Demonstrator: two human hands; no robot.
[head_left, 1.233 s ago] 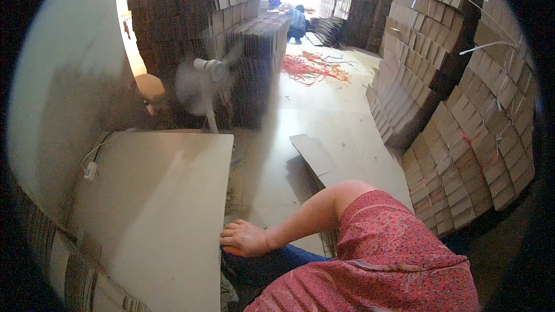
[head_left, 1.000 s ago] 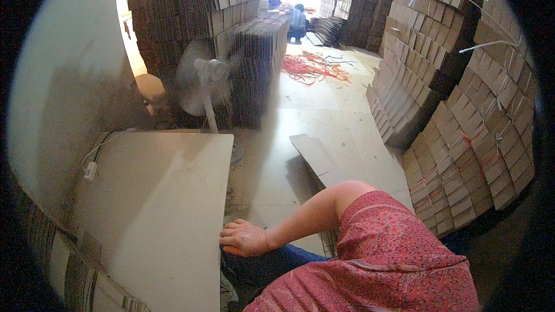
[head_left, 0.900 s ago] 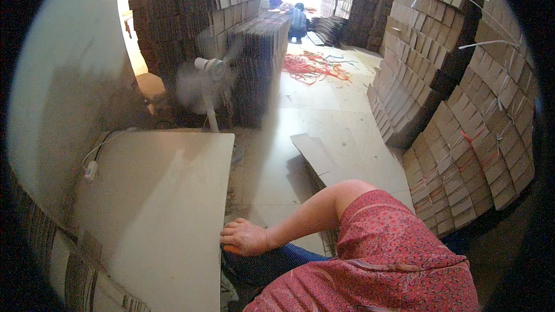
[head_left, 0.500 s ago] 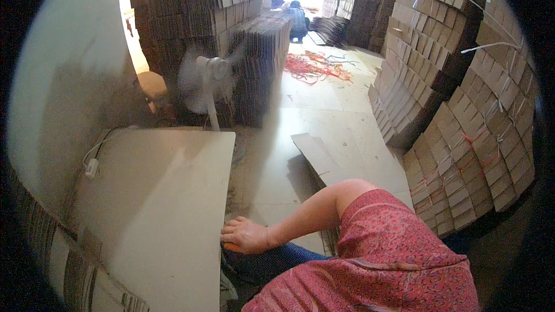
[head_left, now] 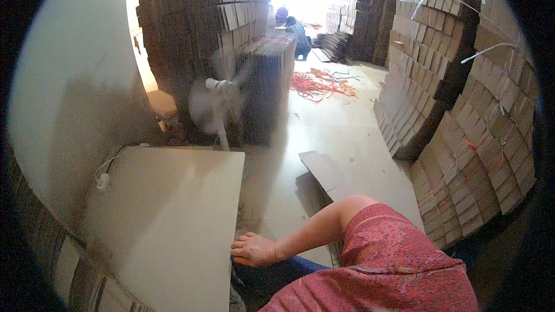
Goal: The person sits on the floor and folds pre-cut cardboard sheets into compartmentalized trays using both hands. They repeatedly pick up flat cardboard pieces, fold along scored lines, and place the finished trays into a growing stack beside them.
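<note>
Nothing has shifted since the earlier frames except the fan (head_left: 218,101), whose head has swung. Large cardboard sheet (head_left: 167,219) lies flat beside me: judged light, stiff, prone to creasing. Right hand (head_left: 254,249) rests loosely curled on its near edge, gripping nothing; best taken at that edge. Left hand unseen.

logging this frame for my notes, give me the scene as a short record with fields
place: floor among stacked flat cardboard bundles
hand in view: one hand, which hand unclear, resting at the edge of the board
grip: fingers curled loosely, nothing held
other hand: not in view
sleeve: red patterned
fan: white, standing, blades spinning
floor: loose cardboard sheet, red string pile
others: people crouched far back
</note>
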